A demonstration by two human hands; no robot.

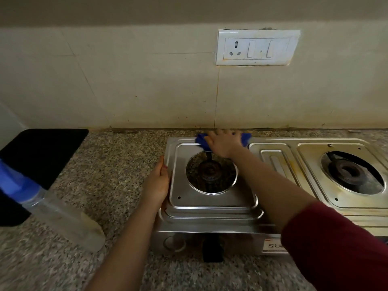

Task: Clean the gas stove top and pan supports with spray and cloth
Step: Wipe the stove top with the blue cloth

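A steel two-burner gas stove (214, 204) stands on the granite counter with no pan supports on it. My right hand (223, 143) presses a blue cloth (201, 140) flat onto the stove's far edge, behind the left burner (210, 171). My left hand (156, 183) grips the stove's left edge, thumb on top. The right burner (346, 172) sits in a stained, yellowish plate. A clear spray bottle (63, 217) with a blue head stands at the left on the counter.
A black mat or board (42, 152) lies at the back left of the speckled counter (115, 164). The tiled wall behind carries a white socket and switch plate (257, 47). A black knob (212, 248) sticks out of the stove's front.
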